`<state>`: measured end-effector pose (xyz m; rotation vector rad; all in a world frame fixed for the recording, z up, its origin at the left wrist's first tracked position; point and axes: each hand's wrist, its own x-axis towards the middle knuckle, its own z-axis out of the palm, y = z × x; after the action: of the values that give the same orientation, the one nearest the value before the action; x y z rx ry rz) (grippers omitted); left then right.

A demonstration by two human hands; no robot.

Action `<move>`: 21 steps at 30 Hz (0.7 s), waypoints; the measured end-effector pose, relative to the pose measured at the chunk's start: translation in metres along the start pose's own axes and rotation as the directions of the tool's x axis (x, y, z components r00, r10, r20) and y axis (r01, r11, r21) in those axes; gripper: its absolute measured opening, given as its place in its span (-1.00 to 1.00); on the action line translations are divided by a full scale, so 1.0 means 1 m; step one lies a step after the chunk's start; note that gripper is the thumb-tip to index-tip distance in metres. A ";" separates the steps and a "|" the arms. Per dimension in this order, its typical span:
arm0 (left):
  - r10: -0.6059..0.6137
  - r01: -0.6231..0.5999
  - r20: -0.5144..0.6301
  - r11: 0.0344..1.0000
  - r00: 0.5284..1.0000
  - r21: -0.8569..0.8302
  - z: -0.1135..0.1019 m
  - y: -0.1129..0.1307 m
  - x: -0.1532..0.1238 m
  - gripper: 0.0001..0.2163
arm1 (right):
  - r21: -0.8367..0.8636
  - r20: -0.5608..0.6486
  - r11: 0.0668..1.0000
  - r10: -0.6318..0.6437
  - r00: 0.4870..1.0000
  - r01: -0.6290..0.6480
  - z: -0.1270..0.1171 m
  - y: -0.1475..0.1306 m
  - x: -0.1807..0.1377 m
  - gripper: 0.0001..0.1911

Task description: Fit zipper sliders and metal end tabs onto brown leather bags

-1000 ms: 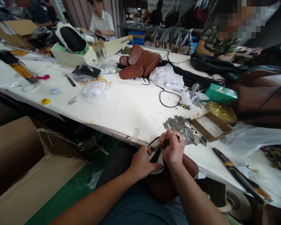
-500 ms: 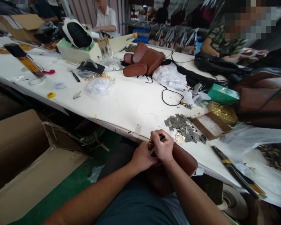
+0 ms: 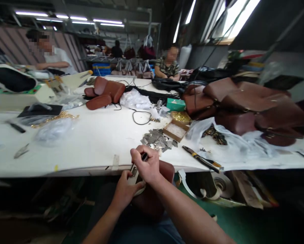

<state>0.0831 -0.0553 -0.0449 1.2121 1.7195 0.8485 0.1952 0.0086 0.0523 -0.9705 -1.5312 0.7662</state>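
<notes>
A brown leather bag rests on my lap against the table's front edge. My left hand grips its near side, thumb and fingers closed on a pale flap with a small metal plate showing on it. Just above, my right hand is wrapped round a small dark metal object, held close to that plate. Most of the object is hidden in the fist, so I cannot tell its kind. Beyond my hands lies a heap of flat grey metal plates.
Black-and-yellow pliers lie to the right. A small box of clear pieces and a tray of gold fittings stand behind the plates. Brown bags are piled at right. Two people sit across the table.
The view has swung right and up. My left hand has moved slightly apart from my right, and the pale flap and plate now show between them. My right hand keeps its grip.
</notes>
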 end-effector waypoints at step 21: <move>0.315 -0.506 0.536 0.825 0.783 0.253 -0.107 0.079 0.000 -0.87 | -0.389 -0.521 0.636 0.445 0.728 -0.667 -0.195 0.128 -0.151 -0.42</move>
<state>0.0160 -0.0375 0.0685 1.9462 1.2475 0.3945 0.4170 -0.0751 -0.0933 -2.0012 -1.0923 0.4948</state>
